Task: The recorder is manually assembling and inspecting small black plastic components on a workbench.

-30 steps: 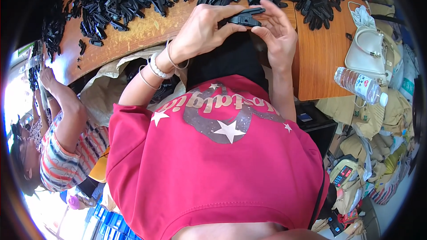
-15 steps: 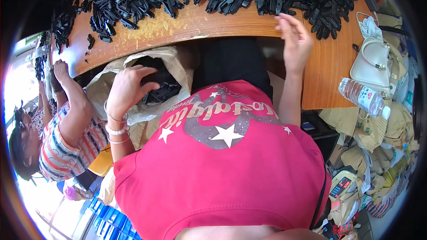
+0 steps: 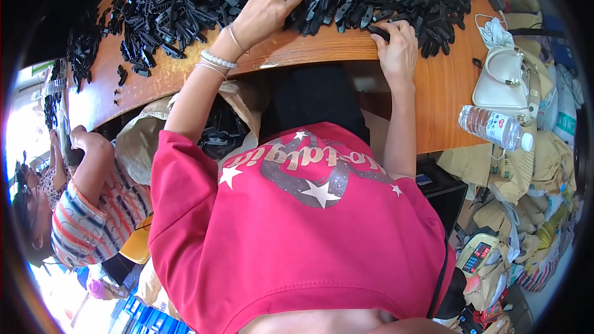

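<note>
A long heap of small black plastic parts, narrow and slotted, covers the far side of the wooden table. My left hand, with bracelets at its wrist, reaches into the middle of that heap. Its fingers curl down among the parts, and whatever lies between them is hidden. Just right of centre, at the heap's near edge, my right hand pinches one dark plastic part between thumb and fingers. Below the table edge, an open woven sack holds more black parts.
A white handbag and a clear water bottle are at the table's right side. Cardboard and bags pile up beyond, with a keypad device among them. Another person in a striped top works at the left.
My left hand has gone from above the sack up into the heap. My right hand has lowered onto the heap's edge and taken hold of a part.
</note>
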Tool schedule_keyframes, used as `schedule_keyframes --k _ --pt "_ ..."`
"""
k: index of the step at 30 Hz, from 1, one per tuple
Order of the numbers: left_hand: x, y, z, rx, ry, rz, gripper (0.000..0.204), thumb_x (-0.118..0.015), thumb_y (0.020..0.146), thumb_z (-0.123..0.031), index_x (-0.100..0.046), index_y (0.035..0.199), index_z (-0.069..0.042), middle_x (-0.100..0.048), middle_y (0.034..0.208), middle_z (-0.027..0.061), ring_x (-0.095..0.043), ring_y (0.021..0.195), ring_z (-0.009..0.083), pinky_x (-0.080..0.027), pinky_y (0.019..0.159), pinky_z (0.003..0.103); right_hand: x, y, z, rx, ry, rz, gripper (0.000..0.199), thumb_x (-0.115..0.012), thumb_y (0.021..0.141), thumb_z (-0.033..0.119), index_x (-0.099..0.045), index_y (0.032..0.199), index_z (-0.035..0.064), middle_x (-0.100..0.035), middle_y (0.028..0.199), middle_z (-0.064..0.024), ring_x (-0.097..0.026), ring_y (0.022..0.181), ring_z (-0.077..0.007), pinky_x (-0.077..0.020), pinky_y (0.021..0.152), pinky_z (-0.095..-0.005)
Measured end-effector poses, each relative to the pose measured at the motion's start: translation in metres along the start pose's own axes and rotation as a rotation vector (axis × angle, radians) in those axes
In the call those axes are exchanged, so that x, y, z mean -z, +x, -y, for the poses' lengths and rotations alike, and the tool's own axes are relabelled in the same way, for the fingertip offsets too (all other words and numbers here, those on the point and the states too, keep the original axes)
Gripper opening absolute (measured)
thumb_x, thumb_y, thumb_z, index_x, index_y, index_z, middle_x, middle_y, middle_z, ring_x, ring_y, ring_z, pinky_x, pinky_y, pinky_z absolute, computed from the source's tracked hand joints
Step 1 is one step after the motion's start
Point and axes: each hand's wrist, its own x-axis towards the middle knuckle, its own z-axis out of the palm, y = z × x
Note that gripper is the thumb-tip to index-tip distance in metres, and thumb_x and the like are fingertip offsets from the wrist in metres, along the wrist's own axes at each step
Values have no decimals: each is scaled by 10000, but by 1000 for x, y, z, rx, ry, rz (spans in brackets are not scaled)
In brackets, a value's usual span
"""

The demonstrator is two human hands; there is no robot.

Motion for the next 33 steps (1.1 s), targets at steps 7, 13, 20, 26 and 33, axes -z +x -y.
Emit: schedule_keyframes --k 7,13,20,26,33 --pt "14 -6 -11 43 -95 -328 177 -600 734 -11 -570 908 -21 -559 1012 97 -573 871 274 -498 680 319 11 -17 23 -362 519 -154 118 -569 870 70 -573 955 -12 -600 797 -74 -562 705 -160 -464 632 -285" --pt "40 4 -57 668 -1398 45 193 -562 902 -104 -568 1017 51 -645 839 87 -622 731 124 -506 677 236 37 -11 58 -219 1104 187 204 -587 830 -43 -642 1026 -40 -605 933 -83 -618 713 -112 -500 615 -207" --pt "50 9 -72 789 -1405 211 261 -599 887 -179 -655 1010 44 -628 647 59 -582 522 99 -481 500 206 47 -8 78 -65 890 81 243 -636 772 -79 -670 997 6 -595 896 -88 -637 732 -141 -514 625 -201" --pt "44 8 -78 821 -1385 191 298 -602 887 -265 -677 989 5 -620 617 48 -552 489 65 -412 455 181 45 -11 88 -110 1022 110 234 -637 767 -96 -663 984 -14 -553 899 -72 -635 743 -134 -546 640 -210" --pt "45 -2 -75 685 -1363 285 436 -685 819 -159 -553 1185 36 -636 743 39 -579 600 63 -458 499 194 42 -12 86 25 806 53 241 -626 762 -109 -667 974 -3 -561 902 -75 -638 741 -140 -536 630 -219"
